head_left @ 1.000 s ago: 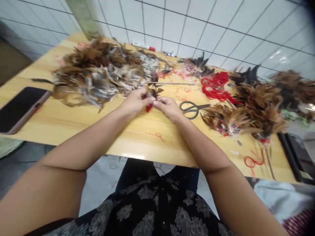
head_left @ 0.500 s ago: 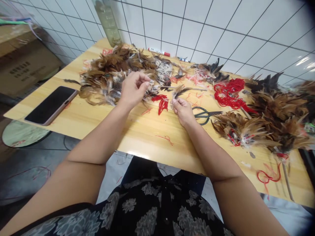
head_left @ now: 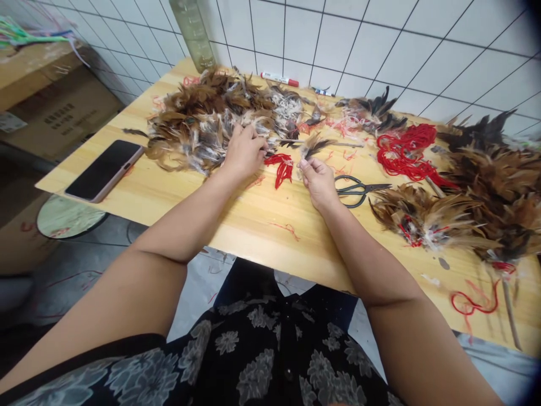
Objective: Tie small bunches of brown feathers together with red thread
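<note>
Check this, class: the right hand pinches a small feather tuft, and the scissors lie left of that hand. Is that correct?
The right hand does pinch a small feather tuft, but the head view shows the scissors lying right of that hand, not left.

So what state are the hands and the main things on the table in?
Left hand: fingers bent, at the feather pile
Right hand: pinching small feathers
Feather pile: loosely heaped
Scissors: lying flat, blades look closed
Phone: lying flat, screen dark
Marker: capped, lying down
Red thread: loosely looped
Bottle: standing, top out of view
</note>
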`<state>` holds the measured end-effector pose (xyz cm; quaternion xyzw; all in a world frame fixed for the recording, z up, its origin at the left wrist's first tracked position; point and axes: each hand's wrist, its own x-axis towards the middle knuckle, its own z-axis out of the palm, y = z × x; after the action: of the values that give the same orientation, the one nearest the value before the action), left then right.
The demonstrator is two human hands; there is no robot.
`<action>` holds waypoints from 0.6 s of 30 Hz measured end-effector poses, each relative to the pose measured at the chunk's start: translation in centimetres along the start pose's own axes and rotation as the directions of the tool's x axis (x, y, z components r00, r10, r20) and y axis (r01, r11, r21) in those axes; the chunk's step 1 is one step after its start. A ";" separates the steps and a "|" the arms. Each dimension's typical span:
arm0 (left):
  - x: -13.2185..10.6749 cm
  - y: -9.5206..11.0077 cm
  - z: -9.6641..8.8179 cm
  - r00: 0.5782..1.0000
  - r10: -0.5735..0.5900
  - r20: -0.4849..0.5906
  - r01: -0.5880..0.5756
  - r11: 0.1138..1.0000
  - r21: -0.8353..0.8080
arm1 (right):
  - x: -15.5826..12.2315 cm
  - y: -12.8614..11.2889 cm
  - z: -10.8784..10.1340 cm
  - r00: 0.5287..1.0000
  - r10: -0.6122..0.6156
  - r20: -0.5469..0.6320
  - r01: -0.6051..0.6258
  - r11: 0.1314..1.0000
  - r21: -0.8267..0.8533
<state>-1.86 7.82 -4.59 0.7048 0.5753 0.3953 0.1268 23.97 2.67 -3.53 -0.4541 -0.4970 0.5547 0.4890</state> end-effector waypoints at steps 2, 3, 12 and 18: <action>-0.1 0.1 -0.3 1.000 0.021 0.000 -0.021 1.000 -0.020 | 0.0 0.2 -0.1 1.000 -0.023 -0.002 0.023 1.000 -0.019; -0.2 0.3 -0.4 0.999 0.039 -0.014 -0.039 0.999 -0.023 | -0.1 0.3 -0.1 0.999 -0.034 -0.001 0.034 0.999 -0.033; -1.6 4.3 -1.3 0.993 0.109 0.041 -0.112 0.991 0.073 | -0.6 -0.2 -0.2 0.993 -0.120 -0.009 0.117 0.979 -0.170; -1.3 3.4 -2.2 0.974 0.225 -0.027 -0.208 0.934 0.292 | -0.4 0.4 -0.5 0.996 -0.083 -0.026 0.075 0.972 -0.221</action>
<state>-1.03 4.95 -1.57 0.7626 0.5491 0.3399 -0.0385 24.52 2.34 -3.94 -0.4951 -0.5642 0.4684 0.4661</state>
